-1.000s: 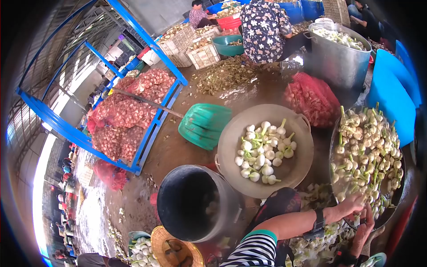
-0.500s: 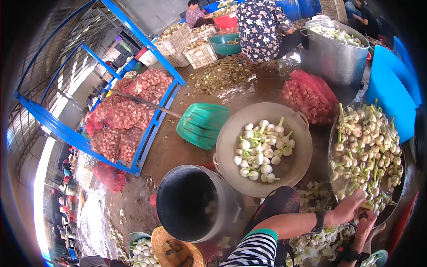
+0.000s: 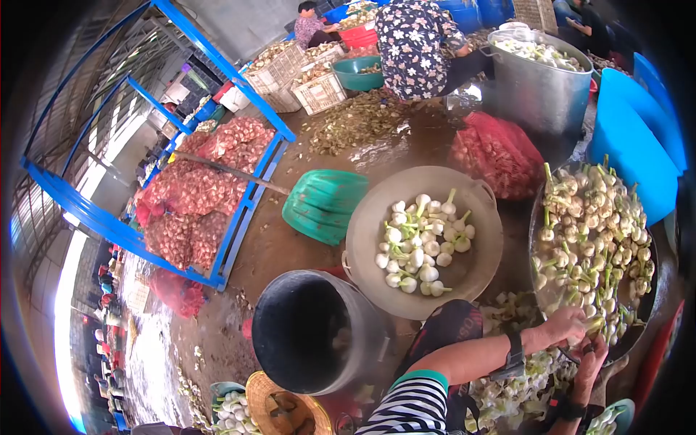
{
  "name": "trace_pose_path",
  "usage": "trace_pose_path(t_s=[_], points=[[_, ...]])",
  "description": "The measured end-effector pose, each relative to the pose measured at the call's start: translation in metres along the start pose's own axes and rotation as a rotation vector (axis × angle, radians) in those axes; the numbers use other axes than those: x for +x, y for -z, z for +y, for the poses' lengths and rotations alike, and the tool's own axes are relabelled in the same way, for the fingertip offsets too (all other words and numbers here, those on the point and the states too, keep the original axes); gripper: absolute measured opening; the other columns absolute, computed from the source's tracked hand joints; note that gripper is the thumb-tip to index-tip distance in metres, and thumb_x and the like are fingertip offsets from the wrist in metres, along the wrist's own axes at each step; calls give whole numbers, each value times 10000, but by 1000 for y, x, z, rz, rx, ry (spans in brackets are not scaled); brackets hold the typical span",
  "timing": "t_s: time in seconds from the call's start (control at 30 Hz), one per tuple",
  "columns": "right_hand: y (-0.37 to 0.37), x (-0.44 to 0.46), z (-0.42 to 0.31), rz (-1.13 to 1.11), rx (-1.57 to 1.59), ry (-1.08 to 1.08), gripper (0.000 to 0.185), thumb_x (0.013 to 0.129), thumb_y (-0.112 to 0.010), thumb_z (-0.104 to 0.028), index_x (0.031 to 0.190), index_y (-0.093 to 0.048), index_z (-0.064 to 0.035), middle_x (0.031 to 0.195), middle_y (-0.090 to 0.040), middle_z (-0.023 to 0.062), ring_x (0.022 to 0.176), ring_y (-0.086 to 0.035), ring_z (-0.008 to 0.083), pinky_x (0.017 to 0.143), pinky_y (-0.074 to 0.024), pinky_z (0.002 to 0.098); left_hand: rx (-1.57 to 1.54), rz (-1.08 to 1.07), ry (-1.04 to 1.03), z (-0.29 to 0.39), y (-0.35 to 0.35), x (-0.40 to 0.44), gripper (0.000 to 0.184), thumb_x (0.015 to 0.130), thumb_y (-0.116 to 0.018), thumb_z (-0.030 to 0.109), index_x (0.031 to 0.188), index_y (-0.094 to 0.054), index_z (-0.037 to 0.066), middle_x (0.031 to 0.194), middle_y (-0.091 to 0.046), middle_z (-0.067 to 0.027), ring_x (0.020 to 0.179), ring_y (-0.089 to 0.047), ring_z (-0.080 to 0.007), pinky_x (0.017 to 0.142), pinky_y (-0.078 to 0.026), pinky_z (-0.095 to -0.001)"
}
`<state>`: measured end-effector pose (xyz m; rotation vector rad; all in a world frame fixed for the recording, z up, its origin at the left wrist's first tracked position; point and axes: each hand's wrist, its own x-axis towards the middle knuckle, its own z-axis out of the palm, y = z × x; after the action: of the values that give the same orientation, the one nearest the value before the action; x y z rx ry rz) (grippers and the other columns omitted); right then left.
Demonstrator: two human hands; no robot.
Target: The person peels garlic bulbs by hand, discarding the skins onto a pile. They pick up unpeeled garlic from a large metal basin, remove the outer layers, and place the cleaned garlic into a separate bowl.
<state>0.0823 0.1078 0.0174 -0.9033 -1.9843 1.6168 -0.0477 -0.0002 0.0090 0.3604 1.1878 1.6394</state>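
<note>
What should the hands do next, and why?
Probably strip the outer skin from what looks like a bulb between the left hand and right hand. They meet at the near edge of the dark pan, whose brownish bulbs look unpeeled; loose peelings lie close by, and the grey basin holds clean white bulbs.

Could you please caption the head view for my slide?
Left hand and right hand close together at a pan of bulbs.

Looks every bit a working produce shed: heaped with bulbs [image 3: 589, 217] right beside the grip [image 3: 578, 330], fitted with a big metal pot [image 3: 540, 94] beyond it, stacked with red mesh sacks [image 3: 196, 194] well to its left, busy with people [image 3: 412, 54] farther out!
</note>
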Motion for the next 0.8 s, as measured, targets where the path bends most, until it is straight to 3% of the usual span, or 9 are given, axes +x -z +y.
trace_pose_path(t_s=[0.23, 0.3, 0.4, 0.53, 0.57, 0.6, 0.67, 0.7, 0.8], points=[[-4, -10, -30, 19, 96, 103, 113, 776, -522, -114, 799, -564, -12, 676, -543, 8, 603, -520, 92, 569, -467, 250, -341, -176, -64, 3, 8, -7, 264, 786, -524, 127, 1027, -570, 31, 816, -628, -72, 592, -602, -140, 476, -497, -250], [2, -14, -35, -76, 214, 207, 588, 808, -651, -348, 1236, -494, 23, 999, -604, 93, 927, -591, 167, 788, -493, 309, -264, -233, -85, 23, 4, -9, 331, 843, -504, 220, 1099, -551, 15, 815, -647, -79, 597, -614, -148, 467, -492, -245], [0, -16, -48, -133, 330, 43, 1017, 682, -672, -647, 1384, -317, -3, 1212, -523, 87, 1151, -473, 183, 940, -411, 354, -120, -123, -88, 16, -1, -7, 403, 856, -509, 294, 1132, -528, 0, 836, -659, -93, 602, -617, -143, 478, -486, -232], [3, -11, -58, -183, 90, 142, 370, 783, -588, -233, 1048, -618, 24, 988, -601, 56, 920, -550, 131, 783, -451, 286, -181, -300, -148, 13, -1, -3, 434, 883, -489, 249, 1226, -431, -11, 956, -631, -91, 782, -612, -132, 607, -494, -225], [-4, -7, -55, -52, -35, 59, 244, 723, -542, -113, 880, -646, 42, 805, -615, 37, 730, -557, 111, 644, -448, 254, 259, -244, -513, -10, 9, 10, 441, 851, -563, 195, 1216, -422, -10, 1060, -555, -93, 883, -564, -137, 709, -492, -262], [-2, -3, -41, -61, -19, 77, 244, 711, -532, -117, 866, -645, 35, 740, -610, 27, 660, -559, 104, 581, -446, 243, 91, -112, -289, -3, -4, -1, 544, 778, -661, 124, 1234, -398, -14, 1149, -466, -96, 929, -529, -154, 775, -477, -281], [-2, -3, -35, -98, 57, 142, 223, 725, -541, -143, 851, -652, 3, 756, -602, 16, 645, -544, 83, 561, -432, 226, 422, 199, -624, -24, -5, 12, 755, 652, -782, 175, 1256, -363, 4, 1136, -429, -103, 1053, -446, -199, 927, -396, -329], [-1, 4, -5, 14, 177, 74, 234, 766, -540, -180, 883, -636, -2, 788, -594, 9, 651, -539, 79, 569, -429, 211, 220, 243, -466, -21, -10, 12, 758, 634, -793, 189, 1233, -369, 0, 1125, -419, -112, 1104, -394, -213, 987, -338, -349], [-6, 5, 1, -24, 679, 24, 313, 863, -499, -266, 959, -597, 16, 887, -600, 16, 784, -549, 109, 704, -455, 241, -85, 37, -210, 0, -9, 7, 547, 689, -723, 132, 1146, -464, -19, 995, -549, -69, 844, -556, -155, 706, -486, -263]])
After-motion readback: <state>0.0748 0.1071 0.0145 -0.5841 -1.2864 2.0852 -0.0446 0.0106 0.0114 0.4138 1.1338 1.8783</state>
